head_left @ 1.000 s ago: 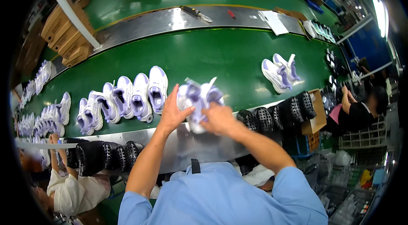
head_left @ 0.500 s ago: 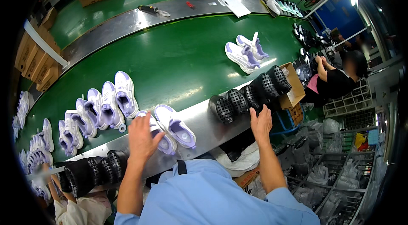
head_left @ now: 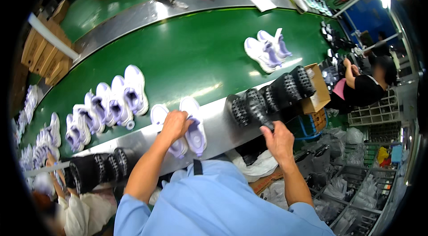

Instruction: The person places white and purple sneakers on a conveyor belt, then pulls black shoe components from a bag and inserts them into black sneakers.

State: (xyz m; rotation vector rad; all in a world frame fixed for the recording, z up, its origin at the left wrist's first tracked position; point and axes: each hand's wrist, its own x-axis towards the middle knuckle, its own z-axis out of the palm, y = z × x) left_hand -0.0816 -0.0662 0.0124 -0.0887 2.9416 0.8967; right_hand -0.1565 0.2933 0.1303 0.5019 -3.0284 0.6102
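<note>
A pair of white-and-lilac sneakers stands at the metal edge before me, heels toward me. My left hand (head_left: 175,124) is closed, its fingertips at the collar or tongue of the right sneaker (head_left: 196,134); its forearm crosses the left sneaker (head_left: 159,113). My right hand (head_left: 280,141) grips the near end of a black perforated shoe last (head_left: 257,106), tilted out of its row. Beside it stand more black lasts (head_left: 289,88). What the left fingertips pinch exactly is partly hidden.
Several white-and-lilac sneakers (head_left: 119,102) line the green belt (head_left: 191,53) at left; another pair (head_left: 262,53) stands farther right. Black lasts (head_left: 107,164) sit by the left metal edge. An open carton (head_left: 317,89) is at right. Other people (head_left: 363,91) work at both sides.
My left hand has moved right, from over the left sneaker to the right one, and closed. My right hand has taken hold of a black last and tilted it. The view has shifted slightly.
</note>
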